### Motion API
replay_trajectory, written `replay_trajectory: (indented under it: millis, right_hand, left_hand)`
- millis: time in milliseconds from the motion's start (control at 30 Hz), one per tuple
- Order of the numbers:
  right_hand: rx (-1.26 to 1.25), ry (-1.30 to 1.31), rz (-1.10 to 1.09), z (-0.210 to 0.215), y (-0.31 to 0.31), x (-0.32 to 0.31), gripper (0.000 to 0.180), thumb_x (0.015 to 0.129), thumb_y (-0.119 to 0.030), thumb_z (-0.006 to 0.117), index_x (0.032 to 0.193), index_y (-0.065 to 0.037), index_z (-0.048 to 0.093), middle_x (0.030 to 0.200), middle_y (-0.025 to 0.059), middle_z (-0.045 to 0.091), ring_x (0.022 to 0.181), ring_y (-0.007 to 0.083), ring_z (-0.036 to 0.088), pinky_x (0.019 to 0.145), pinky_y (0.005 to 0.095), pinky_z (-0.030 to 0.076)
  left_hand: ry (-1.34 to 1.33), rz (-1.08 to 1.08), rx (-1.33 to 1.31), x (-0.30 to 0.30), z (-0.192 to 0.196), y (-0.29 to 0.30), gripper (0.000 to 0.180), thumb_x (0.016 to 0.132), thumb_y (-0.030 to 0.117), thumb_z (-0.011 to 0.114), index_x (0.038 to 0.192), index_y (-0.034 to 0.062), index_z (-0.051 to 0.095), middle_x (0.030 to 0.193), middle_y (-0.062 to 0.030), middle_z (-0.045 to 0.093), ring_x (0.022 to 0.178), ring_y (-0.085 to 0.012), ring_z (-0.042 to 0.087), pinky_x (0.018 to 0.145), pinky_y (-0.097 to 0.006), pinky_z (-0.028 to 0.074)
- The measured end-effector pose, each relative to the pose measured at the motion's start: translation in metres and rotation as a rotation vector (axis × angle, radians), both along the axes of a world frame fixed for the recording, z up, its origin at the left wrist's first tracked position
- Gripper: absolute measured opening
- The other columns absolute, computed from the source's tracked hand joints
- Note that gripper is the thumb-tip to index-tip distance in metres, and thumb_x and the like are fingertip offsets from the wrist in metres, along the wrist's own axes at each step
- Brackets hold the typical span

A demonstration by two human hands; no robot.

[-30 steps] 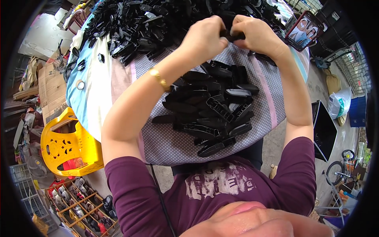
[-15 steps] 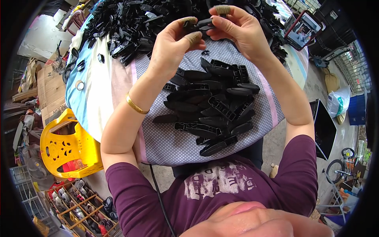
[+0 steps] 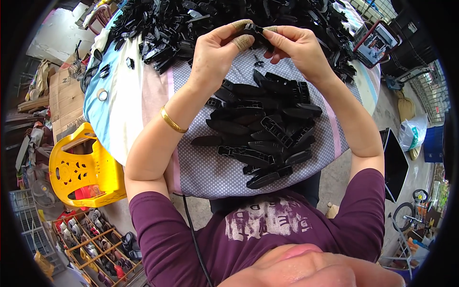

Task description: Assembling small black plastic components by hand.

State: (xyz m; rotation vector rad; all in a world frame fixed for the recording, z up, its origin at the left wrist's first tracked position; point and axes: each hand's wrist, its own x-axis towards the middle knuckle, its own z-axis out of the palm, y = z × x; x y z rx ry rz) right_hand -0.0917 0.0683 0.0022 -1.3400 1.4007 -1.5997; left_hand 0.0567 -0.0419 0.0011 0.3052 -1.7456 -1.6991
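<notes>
Over the far part of the cloth-covered table, my left hand (image 3: 217,53) pinches a small black plastic part (image 3: 252,30) between thumb and forefinger. Tan finger wraps cover both of those fingertips. My right hand (image 3: 299,50) is closed on the other side of the same part, its thumb and forefinger pinching at it; a tan wrap shows there too. Fingers hide much of the part. A small black scrap (image 3: 258,60) lies on the dotted cloth just below my hands. Nearer me is a loose pile of long black plastic pieces (image 3: 260,126), some smooth and rounded, others with open slotted frames.
A large heap of black plastic parts (image 3: 162,36) spreads along the far side. A tape roll (image 3: 102,95) lies on the tablecloth (image 3: 119,119) at the left. Beside the table stand a yellow plastic chair (image 3: 103,167) and a wooden shoe rack (image 3: 93,248). A cable (image 3: 190,229) hangs in front of me.
My hands have drawn closer together, and the dark pieces between them now meet. The whole view has shifted slightly. The near pile looks the same.
</notes>
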Motion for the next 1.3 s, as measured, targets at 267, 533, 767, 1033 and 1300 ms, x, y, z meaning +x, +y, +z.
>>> replay_trajectory:
  millis: [267,533,767,1033,1300]
  right_hand:
    - [-0.233,0.456,-0.245,-0.008,-0.003,0.014,0.019,0.085,-0.013,0.061,0.099,0.000,0.060,0.079,0.0060,0.064,0.063,0.0071,0.059,0.055,0.0182,0.048]
    - [0.102,0.420,-0.011,-0.002,0.000,0.008,0.035,0.082,-0.021,0.066,0.107,0.002,0.059,0.085,0.0062,0.066,0.077,0.0089,0.061,0.070,0.0218,0.049]
    - [0.097,0.572,0.027,0.013,0.004,0.005,0.026,0.083,-0.014,0.065,0.102,0.003,0.063,0.081,0.0056,0.065,0.074,0.0075,0.059,0.066,0.0204,0.048]
    - [0.299,0.864,-0.004,0.026,0.025,-0.080,0.027,0.077,-0.019,0.068,0.093,0.002,0.064,0.077,0.0078,0.065,0.067,0.0123,0.060,0.061,0.0236,0.048]
    - [0.498,1.235,-0.106,0.012,0.015,-0.045,0.028,0.060,-0.016,0.072,0.080,0.001,0.062,0.076,0.0130,0.062,0.074,0.0276,0.061,0.069,0.0332,0.049]
  left_hand:
    - [0.062,-0.030,0.119,-0.004,-0.004,0.004,0.030,0.085,0.009,0.061,0.114,0.0024,0.059,0.100,-0.0080,0.064,0.087,-0.0130,0.061,0.080,-0.025,0.050]
    - [0.095,-0.170,0.021,0.002,0.004,-0.010,0.027,0.087,0.013,0.057,0.112,0.0006,0.060,0.103,-0.0101,0.063,0.095,-0.0159,0.058,0.087,-0.026,0.044]
    - [0.057,-0.203,-0.087,0.005,0.013,-0.011,0.027,0.086,0.013,0.058,0.111,0.0010,0.060,0.103,-0.0107,0.063,0.096,-0.0147,0.058,0.088,-0.028,0.045]
    - [-0.359,-0.515,-0.676,0.008,0.034,0.011,0.035,0.075,0.024,0.070,0.103,0.0041,0.065,0.075,-0.0082,0.067,0.069,-0.0148,0.062,0.066,-0.027,0.048]
    - [-0.359,0.104,-1.331,-0.077,-0.008,-0.004,0.029,0.073,0.024,0.070,0.095,0.0052,0.066,0.087,-0.0123,0.060,0.080,-0.0247,0.061,0.067,-0.032,0.051]
